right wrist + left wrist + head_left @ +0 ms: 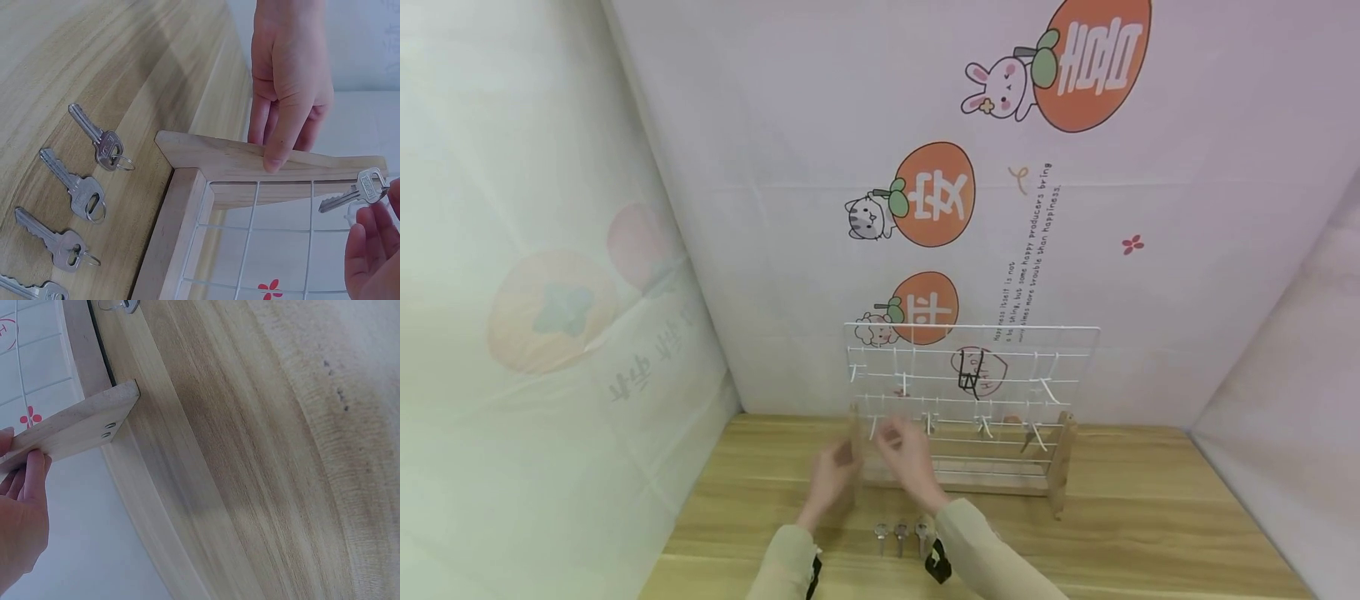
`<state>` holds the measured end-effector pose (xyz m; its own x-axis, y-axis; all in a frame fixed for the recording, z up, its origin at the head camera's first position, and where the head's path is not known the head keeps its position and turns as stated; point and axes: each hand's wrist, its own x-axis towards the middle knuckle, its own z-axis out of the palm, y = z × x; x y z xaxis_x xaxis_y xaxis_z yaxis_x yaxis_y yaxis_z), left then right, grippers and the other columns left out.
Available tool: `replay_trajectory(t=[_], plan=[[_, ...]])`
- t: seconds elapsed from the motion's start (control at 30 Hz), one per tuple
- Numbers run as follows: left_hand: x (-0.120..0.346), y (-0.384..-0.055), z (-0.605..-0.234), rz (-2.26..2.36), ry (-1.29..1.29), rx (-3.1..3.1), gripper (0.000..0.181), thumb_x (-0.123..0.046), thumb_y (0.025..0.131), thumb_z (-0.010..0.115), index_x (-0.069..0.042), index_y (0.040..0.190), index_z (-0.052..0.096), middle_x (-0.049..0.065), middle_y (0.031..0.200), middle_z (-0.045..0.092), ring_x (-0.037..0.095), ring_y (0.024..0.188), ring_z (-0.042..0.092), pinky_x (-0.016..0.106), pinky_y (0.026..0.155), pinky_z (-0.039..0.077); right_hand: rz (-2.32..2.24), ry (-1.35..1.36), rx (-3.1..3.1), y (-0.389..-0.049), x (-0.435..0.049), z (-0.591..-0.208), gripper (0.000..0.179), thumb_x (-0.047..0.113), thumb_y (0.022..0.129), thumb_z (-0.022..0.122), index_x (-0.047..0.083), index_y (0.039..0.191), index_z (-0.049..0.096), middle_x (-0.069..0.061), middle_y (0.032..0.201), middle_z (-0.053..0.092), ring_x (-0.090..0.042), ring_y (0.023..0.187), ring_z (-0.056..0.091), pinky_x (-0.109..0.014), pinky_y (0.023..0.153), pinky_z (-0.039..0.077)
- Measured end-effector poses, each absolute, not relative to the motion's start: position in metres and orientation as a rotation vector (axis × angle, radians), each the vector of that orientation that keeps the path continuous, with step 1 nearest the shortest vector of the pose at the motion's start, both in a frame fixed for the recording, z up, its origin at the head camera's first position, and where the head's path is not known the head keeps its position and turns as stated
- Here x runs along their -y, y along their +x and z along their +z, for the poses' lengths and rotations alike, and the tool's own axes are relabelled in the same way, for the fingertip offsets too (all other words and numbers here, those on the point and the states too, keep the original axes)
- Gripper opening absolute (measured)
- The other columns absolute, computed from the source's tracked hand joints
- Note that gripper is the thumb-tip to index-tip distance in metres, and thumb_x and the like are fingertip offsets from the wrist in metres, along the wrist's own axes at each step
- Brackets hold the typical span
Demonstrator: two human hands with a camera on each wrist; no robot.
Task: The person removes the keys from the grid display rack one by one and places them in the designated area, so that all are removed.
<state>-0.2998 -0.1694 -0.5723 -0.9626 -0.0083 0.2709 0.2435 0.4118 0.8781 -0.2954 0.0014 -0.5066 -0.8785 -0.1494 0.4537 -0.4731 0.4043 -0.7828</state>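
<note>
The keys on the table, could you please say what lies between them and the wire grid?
Past the keys, the right wrist view shows bare tabletop, then the wooden base bar, before the wire grid.

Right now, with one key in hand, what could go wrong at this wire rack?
The right hand holds the key by its head, so it might slip and drop.

The left hand grips the wooden side post; a push there could shift the wire rack.

The right sleeve is close to the loose keys and might knock them.
</note>
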Motion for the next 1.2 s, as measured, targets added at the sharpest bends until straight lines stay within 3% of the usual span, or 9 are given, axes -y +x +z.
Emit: replay_trajectory(t=[0.33, 0.63, 1.0, 1.2], plan=[[0.167, -0.299, -0.573, -1.567, -0.188, 2.413, 0.036, -0.002, 0.086, 0.070, 0.005, 0.120, 0.065, 0.027, 0.113, 0.071, 0.041, 0.105, 0.069, 0.051, 0.092, 0.059, 1.493, 0.589, 2.374, -0.283, -0.004, -0.501, 0.006, 0.008, 0.089, 0.066, 0.013, 0.093, 0.065, 0.000, 0.088, 0.069, -0.008, 0.081, 0.061, -0.017, 0.071, 0.055], [0.167, -0.299, -0.574, -1.553, -0.208, 2.399, 0.035, -0.003, 0.086, 0.070, 0.005, 0.121, 0.066, 0.026, 0.113, 0.071, 0.040, 0.105, 0.070, 0.048, 0.092, 0.060, 1.505, 0.576, 2.383, -0.276, -0.006, -0.498, 0.009, 0.004, 0.086, 0.067, 0.011, 0.091, 0.066, -0.003, 0.088, 0.070, -0.010, 0.081, 0.063, -0.015, 0.071, 0.056], [0.167, -0.299, -0.573, -1.555, -0.194, 2.413, 0.038, -0.004, 0.087, 0.071, 0.005, 0.123, 0.064, 0.026, 0.116, 0.070, 0.040, 0.106, 0.070, 0.047, 0.091, 0.060, 1.571, 0.567, 2.408, -0.264, -0.014, -0.494, 0.012, 0.006, 0.087, 0.068, 0.006, 0.100, 0.067, -0.011, 0.094, 0.071, -0.008, 0.082, 0.063, -0.016, 0.073, 0.056], [0.167, -0.299, -0.573, -1.609, -0.175, 2.423, 0.039, -0.004, 0.088, 0.069, 0.006, 0.125, 0.062, 0.027, 0.119, 0.069, 0.040, 0.109, 0.068, 0.047, 0.094, 0.059, 1.584, 0.525, 2.425, -0.257, -0.026, -0.501, 0.006, 0.005, 0.087, 0.068, 0.006, 0.092, 0.066, -0.006, 0.087, 0.069, -0.007, 0.078, 0.061, -0.015, 0.070, 0.056]])
